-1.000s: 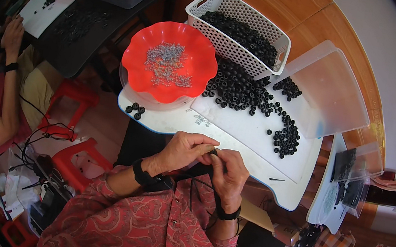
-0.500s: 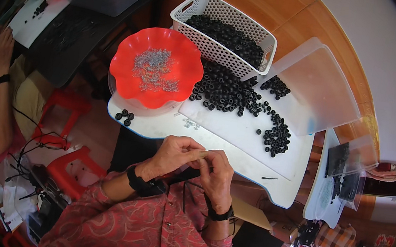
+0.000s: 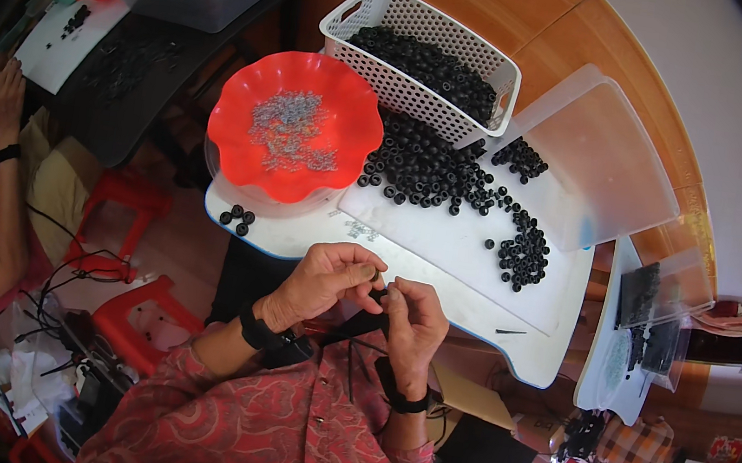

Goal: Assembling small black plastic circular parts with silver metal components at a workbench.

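Left fingers [image 3: 362, 254] hold a small black piece [image 3: 377, 294] (partly hidden).

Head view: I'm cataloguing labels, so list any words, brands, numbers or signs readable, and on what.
No text is clearly readable.
Brown cardboard-like surface, lower right: dark marks, too small to read.
Red square sign, right edge: too blurred to read.
Red scalloped plastic bowl: none visible.
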Demonstrator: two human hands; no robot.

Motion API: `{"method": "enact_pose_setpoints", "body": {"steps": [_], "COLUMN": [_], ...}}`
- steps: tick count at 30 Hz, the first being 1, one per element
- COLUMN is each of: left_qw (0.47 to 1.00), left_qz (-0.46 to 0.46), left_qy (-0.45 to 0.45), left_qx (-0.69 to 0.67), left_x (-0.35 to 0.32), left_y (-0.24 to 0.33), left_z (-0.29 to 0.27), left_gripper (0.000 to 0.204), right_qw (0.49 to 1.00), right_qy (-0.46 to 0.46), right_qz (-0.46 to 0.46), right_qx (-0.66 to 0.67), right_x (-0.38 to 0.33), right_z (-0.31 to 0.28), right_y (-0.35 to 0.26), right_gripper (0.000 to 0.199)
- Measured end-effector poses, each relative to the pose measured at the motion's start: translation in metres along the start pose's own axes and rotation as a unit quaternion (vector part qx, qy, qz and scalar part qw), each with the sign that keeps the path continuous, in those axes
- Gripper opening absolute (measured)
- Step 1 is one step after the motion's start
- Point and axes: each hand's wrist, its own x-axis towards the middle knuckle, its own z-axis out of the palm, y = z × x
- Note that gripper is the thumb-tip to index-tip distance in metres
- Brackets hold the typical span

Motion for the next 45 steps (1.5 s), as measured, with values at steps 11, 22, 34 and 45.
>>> {"method": "enact_pose_setpoints", "body": {"steps": [11,22,34,45], "left_qw": [0.995,0.994,0.99,0.986], "left_qz": [0.014,0.069,0.074,0.089], "left_qy": [-0.051,-0.043,-0.085,-0.104], "left_qx": [-0.089,-0.066,-0.08,-0.1], "left_x": [-0.006,-0.013,-0.02,-0.024], "left_y": [0.01,0.016,0.031,0.035], "left_z": [0.006,0.016,0.012,0.01], "left_gripper": [0.032,0.026,0.037,0.031], "right_qw": [0.994,0.994,0.989,0.989], "right_qy": [-0.065,-0.079,-0.127,-0.048], "right_qz": [0.007,0.024,-0.064,-0.041], "right_qx": [0.085,0.072,0.046,0.13], "right_x": [0.002,0.007,0.004,-0.009], "right_z": [0.014,0.043,0.041,0.045], "right_y": [-0.029,-0.041,-0.054,-0.059], "right_gripper": [0.039,0.06,0.063,0.037]}}
